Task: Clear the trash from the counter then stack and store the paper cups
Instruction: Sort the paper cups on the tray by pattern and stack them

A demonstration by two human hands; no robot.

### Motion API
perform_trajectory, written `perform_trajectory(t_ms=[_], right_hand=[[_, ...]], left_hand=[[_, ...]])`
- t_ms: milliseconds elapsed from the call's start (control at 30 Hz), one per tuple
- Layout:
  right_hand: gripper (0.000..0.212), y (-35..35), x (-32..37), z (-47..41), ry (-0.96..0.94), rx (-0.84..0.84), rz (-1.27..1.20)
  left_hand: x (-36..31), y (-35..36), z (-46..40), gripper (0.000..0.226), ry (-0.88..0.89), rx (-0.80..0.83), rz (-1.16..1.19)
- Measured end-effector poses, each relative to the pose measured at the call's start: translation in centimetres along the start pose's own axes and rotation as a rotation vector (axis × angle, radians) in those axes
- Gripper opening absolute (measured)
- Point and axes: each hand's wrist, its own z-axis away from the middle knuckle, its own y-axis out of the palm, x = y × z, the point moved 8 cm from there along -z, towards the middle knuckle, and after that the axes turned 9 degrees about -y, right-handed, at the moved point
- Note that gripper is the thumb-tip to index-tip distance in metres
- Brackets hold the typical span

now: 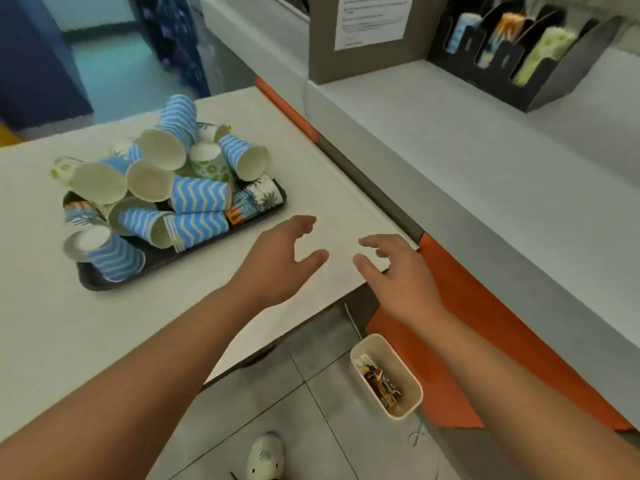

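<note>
Pale speckled counter top (329,188) fills the left and centre of the head view; a raised grey ledge (485,161) runs along its right side, with an orange panel (460,306) below.

Black rectangular tray (156,259) sits on the counter's left half. On it, a loose heap of paper cups (166,181), mostly lying on their sides: blue with white zigzag stripes, some white with green print, 1 or 2 with palm-tree print. No orderly stack; mouths face several ways. 1 blue zigzag cup (107,252) lies at the tray's near-left corner.

Black divided cup organiser (519,53) stands on the ledge, far right, well apart from the tray. Its slots hold nested cups: blue, orange, green.

Brown cardboard box with a white printed sheet (370,32) stands just left of the organiser.

Left hand (277,258) hovers over bare counter, just right of the tray's near edge, fingers spread and loosely curled, holding nothing. Cup heap lies up and to its left, near but not touching.

Right hand (398,275) hangs at the counter's right corner, fingers slack and apart, also holding nothing. Thumbs of the 2 hands face each other across a gap.

Cream oblong plastic bin (408,403) on the grey tiled floor, below the right forearm, holds crumpled wrappers (382,384).

White perforated shoe (265,457) at the bottom edge.
</note>
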Motion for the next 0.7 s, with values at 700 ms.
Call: perform_trajectory(t_ms=[700], right_hand=[[0.05, 16.4, 11.9, -17.7, -0.306, 0.287, -0.133]], left_hand=[[16.1, -11.6, -4.1, 0.058, -0.242, -0.232, -0.161]])
